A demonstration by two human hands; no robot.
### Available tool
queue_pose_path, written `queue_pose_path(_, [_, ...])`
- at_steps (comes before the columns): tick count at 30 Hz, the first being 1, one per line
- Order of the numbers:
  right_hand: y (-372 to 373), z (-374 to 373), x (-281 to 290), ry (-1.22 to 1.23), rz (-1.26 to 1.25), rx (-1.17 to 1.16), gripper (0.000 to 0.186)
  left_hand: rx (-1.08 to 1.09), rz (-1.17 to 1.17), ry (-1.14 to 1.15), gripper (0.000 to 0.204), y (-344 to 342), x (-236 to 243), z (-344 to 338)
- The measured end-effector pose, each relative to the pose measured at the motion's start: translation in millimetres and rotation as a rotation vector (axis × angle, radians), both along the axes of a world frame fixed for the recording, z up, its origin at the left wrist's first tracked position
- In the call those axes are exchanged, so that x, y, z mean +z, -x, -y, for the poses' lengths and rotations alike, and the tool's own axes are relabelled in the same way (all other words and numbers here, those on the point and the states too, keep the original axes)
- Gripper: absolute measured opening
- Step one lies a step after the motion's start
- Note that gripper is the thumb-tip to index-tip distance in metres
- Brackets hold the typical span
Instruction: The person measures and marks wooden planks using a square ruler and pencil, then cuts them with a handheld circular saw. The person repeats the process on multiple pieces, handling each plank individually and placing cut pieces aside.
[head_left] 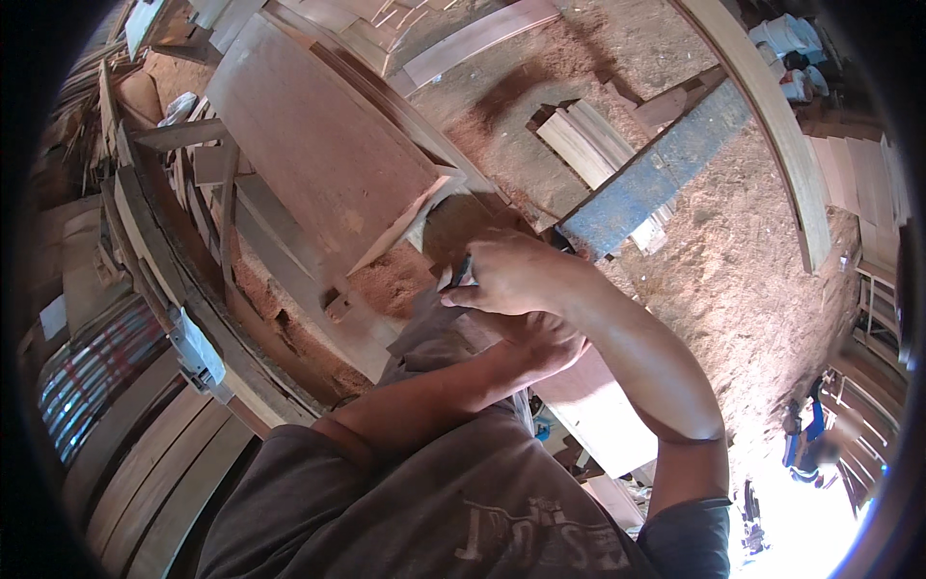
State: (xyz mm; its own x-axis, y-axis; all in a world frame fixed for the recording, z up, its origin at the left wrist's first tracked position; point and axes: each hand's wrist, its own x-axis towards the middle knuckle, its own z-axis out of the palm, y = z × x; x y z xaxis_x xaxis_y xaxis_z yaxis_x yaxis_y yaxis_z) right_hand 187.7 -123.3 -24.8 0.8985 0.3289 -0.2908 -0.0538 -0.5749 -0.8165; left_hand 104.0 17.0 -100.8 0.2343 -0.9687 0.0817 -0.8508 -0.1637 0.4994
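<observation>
Sawdust coats much of the workshop floor. Pinched in my right hand, between thumb and finger, is a slim blue object. My left hand lies nearer, just beside the right wrist; its fingers are hidden, so I cannot tell its grip. Far left, a reddish-brown wooden panel reaches toward my hands; far right lie a blue-stained board and pale wooden strips. The blue piece is already grasped; what else is done or left, I cannot tell.
</observation>
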Motion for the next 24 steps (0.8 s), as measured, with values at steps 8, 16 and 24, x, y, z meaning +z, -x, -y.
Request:
queue_pose_path(8, [19.7, 90.1, 24.2, 0.243, 0.037, -0.203, 0.027, 0.054, 0.082, 0.126, 0.031, -34.8, 57.0, 30.9])
queue_pose_path(16, [105.8, 69.9, -30.5, 0.103, 0.049, -0.595, 0.036, -0.074, -0.121, 0.238, 0.030, -28.3, 52.9, 12.4])
queue_pose_path(24, [293.3, 7.8, 48.9, -0.648, 0.114, -1.625, 0.019, -1.006, 0.103, -0.129, 0.103, -39.1, 105.9, 25.9])
